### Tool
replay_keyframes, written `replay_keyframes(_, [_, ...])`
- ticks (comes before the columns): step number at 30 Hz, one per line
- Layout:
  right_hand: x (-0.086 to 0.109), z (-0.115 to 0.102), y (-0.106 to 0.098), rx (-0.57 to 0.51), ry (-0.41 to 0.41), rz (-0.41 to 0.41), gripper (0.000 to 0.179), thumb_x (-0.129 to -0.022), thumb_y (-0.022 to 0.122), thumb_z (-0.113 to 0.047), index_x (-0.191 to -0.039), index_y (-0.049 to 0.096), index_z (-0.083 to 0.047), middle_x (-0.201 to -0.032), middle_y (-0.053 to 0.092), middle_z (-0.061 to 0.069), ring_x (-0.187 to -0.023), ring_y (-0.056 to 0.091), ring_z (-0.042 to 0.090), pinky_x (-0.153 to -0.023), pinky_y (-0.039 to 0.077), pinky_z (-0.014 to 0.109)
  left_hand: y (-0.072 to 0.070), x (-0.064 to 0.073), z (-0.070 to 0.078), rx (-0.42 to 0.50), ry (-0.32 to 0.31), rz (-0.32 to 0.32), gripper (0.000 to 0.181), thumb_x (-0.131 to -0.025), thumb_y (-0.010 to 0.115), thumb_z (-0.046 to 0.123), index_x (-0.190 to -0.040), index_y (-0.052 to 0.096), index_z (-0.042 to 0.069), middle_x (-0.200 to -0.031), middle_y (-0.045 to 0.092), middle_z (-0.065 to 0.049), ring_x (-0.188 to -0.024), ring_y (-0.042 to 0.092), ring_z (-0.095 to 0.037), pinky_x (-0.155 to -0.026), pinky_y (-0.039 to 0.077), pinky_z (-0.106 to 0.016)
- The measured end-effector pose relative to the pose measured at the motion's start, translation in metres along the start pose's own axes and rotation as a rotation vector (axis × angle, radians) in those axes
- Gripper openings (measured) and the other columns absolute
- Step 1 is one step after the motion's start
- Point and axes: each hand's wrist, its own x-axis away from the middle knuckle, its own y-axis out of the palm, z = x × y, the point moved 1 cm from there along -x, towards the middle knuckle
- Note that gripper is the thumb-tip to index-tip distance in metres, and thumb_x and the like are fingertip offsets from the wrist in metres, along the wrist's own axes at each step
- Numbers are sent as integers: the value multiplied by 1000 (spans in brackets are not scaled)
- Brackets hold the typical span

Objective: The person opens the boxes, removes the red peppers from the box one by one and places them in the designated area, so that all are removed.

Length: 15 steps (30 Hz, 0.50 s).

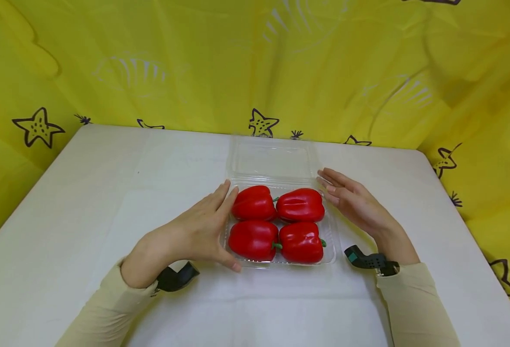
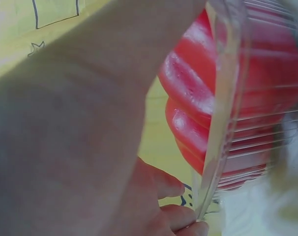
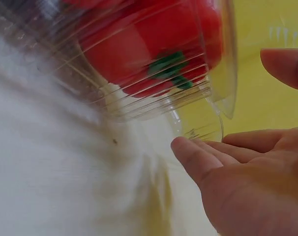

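Several glossy red bell peppers [image 1: 300, 205] with green stems sit in two rows inside a clear plastic clamshell container [image 1: 333, 243]. Its lid [image 1: 272, 161] lies folded back, away from me. My left hand [image 1: 194, 231] is at the container's left side, fingers extended along the edge and thumb near the front left corner. In the left wrist view its fingertips [image 2: 195, 227] are right at the rim. My right hand [image 1: 359, 205] is beside the back right corner, fingers nearly straight and close to the hinge. The right wrist view shows a pepper [image 3: 149, 44] through the ribbed wall.
The container stands on a white table [image 1: 64, 202] near its middle. A yellow cloth [image 1: 220, 67] with sea-creature drawings hangs behind the table and along its sides. Dark straps with small devices are on both wrists, including the right wrist device [image 1: 367, 260].
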Motion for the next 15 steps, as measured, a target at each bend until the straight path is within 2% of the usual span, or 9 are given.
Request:
replay_keyframes(5, [3,-1,-3,111,6,21,70,-104,47,-27,-160,7,-12,-167,11,14,-153,16,36,-110,39,19,1,-2,-1,-4,-3,10,137,-63,84,64,-159,7,4,-167,0,-17,-155,9,-35,-123,23,-51])
replay_keyframes(11, [8,-6,-1,302,22,53,69,-103,50,-32,-160,14,-18,-165,24,10,-150,27,33,-114,37,36,1,-3,-3,-7,7,24,136,-63,83,66,-159,9,3,-167,1,-18,-154,11,-37,-122,25,-51])
replay_keyframes(15, [10,-12,2,392,37,73,71,-103,51,-34,-160,14,-15,-164,25,11,-149,30,35,-113,36,48,0,-4,-4,-17,8,22,136,-64,82,67,-159,9,3,-167,3,-18,-155,11,-35,-123,24,-51])
